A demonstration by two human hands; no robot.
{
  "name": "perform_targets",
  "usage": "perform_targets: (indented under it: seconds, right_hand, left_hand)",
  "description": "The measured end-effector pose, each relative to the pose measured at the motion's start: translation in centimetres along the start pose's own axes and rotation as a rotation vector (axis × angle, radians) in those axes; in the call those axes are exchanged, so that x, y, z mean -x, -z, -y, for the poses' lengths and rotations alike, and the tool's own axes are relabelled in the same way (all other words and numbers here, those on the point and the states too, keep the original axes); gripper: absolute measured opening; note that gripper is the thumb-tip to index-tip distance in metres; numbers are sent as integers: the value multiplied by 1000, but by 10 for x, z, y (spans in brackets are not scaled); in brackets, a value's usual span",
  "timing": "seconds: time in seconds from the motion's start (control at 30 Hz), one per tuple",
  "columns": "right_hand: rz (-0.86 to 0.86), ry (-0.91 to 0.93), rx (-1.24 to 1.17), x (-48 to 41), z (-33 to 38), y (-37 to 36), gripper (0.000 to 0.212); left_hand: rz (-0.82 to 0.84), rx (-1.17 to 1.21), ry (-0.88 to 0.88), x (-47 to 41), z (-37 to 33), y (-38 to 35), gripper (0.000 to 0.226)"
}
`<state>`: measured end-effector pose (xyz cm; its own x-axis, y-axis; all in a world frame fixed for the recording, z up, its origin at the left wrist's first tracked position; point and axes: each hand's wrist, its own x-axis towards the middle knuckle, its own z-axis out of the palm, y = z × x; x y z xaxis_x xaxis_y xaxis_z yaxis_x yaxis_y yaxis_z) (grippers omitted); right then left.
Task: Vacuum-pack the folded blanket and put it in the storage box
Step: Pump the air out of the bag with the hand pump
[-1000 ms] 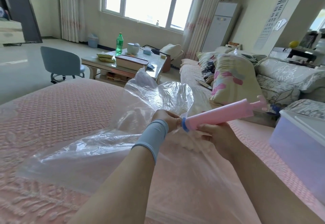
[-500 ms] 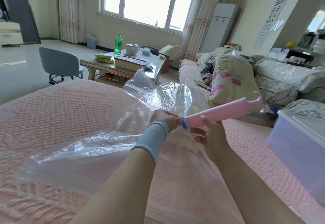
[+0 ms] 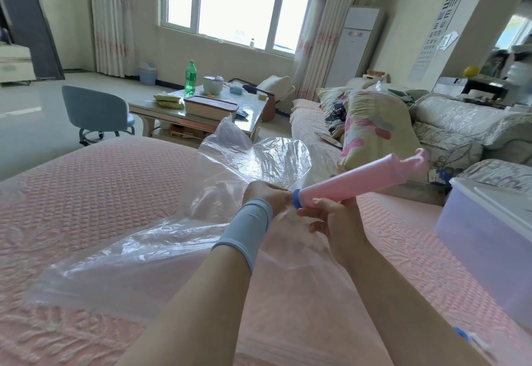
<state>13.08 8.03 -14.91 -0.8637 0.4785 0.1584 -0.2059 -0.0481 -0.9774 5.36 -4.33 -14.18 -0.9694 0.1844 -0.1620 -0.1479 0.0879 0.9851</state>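
Above bed (image 3: pixel 86 193), right hand (image 3: pixel 331 219) grips pump (image 3: pixel 351 181), left hand (image 3: pixel 266 193) pinches bag (image 3: pixel 172 250).

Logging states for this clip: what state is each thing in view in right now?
vacuum bag: on the bed, loose, far end raised, not yet flattened
hand pump: tilted, blue nozzle at the bag, plunger pushed in
left hand: pinches the bag by the nozzle
right hand: grips the pump barrel
storage box: lid on
green bottle: upright, capped
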Motion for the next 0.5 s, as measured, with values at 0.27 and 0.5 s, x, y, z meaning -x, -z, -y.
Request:
perform_targets:
  seconds: [0.27,0.5]
  right_hand:
    - [-109,-28,-49,-2,3,-3,58]
    - [-214,9,92,-8,4,6,57]
  left_hand:
    - [-3,-112,-73,3,1,2,9]
    - [5,-175,-129,2,6,3,4]
